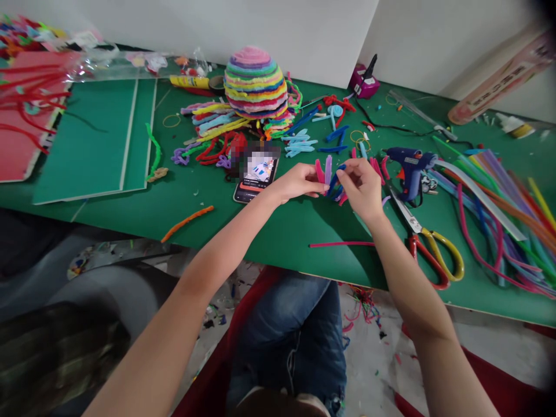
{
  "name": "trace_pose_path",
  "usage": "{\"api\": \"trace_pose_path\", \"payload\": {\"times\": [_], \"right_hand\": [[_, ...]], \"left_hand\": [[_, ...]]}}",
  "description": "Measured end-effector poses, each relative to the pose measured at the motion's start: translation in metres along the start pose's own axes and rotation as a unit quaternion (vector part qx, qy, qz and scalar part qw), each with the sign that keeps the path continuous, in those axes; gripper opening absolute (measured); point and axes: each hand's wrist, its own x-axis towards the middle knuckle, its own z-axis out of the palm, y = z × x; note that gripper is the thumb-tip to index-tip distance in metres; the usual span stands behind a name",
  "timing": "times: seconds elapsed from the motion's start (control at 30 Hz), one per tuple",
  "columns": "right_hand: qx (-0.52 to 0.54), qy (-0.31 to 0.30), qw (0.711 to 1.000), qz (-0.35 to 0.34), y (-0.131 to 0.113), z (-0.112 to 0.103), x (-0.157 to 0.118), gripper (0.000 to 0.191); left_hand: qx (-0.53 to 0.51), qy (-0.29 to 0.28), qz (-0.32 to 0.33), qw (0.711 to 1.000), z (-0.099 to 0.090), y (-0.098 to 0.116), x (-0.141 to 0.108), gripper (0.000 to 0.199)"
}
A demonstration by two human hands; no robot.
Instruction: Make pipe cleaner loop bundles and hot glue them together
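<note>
Over the green table, my left hand (pixel 304 180) pinches the lower end of a small bunch of folded fuzzy stems, pink and lilac (pixel 328 169). Close on its right, my right hand (pixel 359 184) has its fingers closed on a dark blue stem (pixel 335 178) beside that bunch. More pink and blue pieces show between and behind the hands, partly hidden by the fingers. A phone (pixel 257 172) with its screen lit lies just left of my left hand. Below the hands a straight pink stem (pixel 341 244) rests on the table.
The green table (pixel 278 231) carries a striped fuzzy ball (pixel 255 84), light blue pieces (pixel 299 143), a blue glue gun (pixel 410 165), scissors (pixel 428 243) with red and yellow handles, and long stems (pixel 499 214) at right. An orange stem (pixel 187 223) lies near the front edge.
</note>
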Motion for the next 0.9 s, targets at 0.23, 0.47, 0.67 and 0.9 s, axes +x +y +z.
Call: {"api": "trace_pose_path", "payload": {"times": [0.23, 0.47, 0.67, 0.9], "right_hand": [[0.032, 0.012, 0.999, -0.029, 0.0025, 0.0022, 0.0006, 0.022], [0.025, 0.006, 0.999, -0.025, 0.0019, 0.0022, 0.0005, 0.02], [0.023, 0.006, 1.0, -0.017, 0.0021, 0.003, 0.0003, 0.018], [0.034, 0.011, 0.999, -0.021, 0.0016, 0.0041, 0.0, 0.013]], "left_hand": [[-0.002, 0.003, -0.007, 1.0, 0.0014, 0.0021, -0.0012, 0.012], [0.007, 0.003, -0.007, 1.0, 0.0019, 0.0023, -0.0016, 0.011], [0.048, 0.01, 0.0, 0.999, 0.0008, 0.001, -0.0016, 0.012], [0.073, 0.006, 0.011, 0.997, -0.0004, 0.0001, -0.0004, 0.007]]}}
